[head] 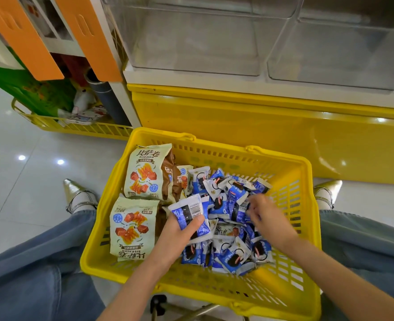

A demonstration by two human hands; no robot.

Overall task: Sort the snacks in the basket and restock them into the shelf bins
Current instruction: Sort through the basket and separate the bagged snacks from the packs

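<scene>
A yellow plastic basket (293,230) sits between my knees. Its left side holds two cream snack bags (148,171) with a brown bag behind them. Several small blue-and-white cookie packets (228,193) fill the middle and right. My left hand (177,235) grips a small stack of blue cookie packets (189,215) just above the pile. My right hand (267,214) reaches down into the pile, its fingers closing around another blue packet (242,210). Two clear shelf bins (191,42) stand above the basket and look bare inside.
A yellow shelf base (249,117) runs behind the basket. At the left stands a second yellow basket (75,127) with toys, under orange panels (24,35). My jeans-clad legs flank the basket on a glossy tiled floor (29,163).
</scene>
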